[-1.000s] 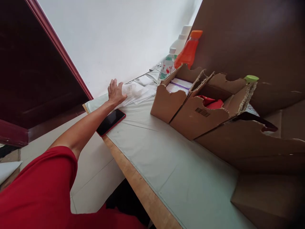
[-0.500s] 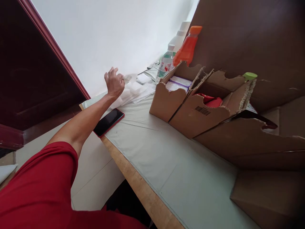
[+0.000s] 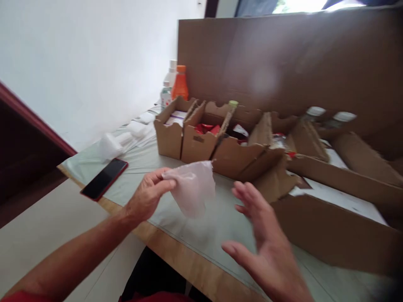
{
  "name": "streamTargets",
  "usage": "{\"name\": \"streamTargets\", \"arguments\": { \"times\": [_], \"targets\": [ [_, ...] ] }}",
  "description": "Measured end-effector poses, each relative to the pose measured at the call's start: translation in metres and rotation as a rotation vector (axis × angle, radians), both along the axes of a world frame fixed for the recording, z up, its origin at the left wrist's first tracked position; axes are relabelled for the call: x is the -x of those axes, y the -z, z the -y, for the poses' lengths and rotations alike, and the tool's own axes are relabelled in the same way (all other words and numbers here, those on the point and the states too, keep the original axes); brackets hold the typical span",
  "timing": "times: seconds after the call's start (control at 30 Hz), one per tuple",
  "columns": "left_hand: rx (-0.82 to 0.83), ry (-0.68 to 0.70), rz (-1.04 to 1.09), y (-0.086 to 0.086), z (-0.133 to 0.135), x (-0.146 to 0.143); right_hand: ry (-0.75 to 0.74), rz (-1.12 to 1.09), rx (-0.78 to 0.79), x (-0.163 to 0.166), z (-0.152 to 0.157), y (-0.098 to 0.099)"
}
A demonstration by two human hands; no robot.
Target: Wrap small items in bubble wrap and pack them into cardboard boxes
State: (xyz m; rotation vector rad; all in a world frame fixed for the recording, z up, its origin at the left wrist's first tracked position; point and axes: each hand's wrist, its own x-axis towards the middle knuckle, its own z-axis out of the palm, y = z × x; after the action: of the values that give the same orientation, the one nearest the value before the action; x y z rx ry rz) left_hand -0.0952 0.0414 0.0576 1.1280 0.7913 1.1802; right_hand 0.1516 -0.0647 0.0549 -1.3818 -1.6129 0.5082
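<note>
While the left hand (image 3: pixel 146 199) pinches a thin, translucent white plastic bag (image 3: pixel 192 187) at centre frame, above the pale green table cover (image 3: pixel 220 222), the right hand (image 3: pixel 267 245) hovers open-fingered just right of it, blurred, holding nothing. A red-cased phone (image 3: pixel 104 178) lies at left; brown cardboard boxes (image 3: pixel 201 138) stand behind.

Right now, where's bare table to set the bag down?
Free: the cloth strip between the phone, the front edge and the boxes, under the bag in the left hand; right hand hovers open over it. Crowded: the box row behind, bottles and white bags far left.
</note>
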Motion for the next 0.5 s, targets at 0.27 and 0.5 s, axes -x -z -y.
{"name": "streamTargets", "arguments": {
  "times": [0.27, 0.5],
  "targets": [
    [0.296, 0.117, 0.06, 0.048, 0.01, -0.057, 0.254, -0.269, 0.089, -0.03, 0.014, 0.021],
    [-0.438, 0.312, -0.605, 0.014, 0.019, -0.063, 0.096, -0.261, 0.03, -0.034, 0.025, 0.006]
  ]
}}
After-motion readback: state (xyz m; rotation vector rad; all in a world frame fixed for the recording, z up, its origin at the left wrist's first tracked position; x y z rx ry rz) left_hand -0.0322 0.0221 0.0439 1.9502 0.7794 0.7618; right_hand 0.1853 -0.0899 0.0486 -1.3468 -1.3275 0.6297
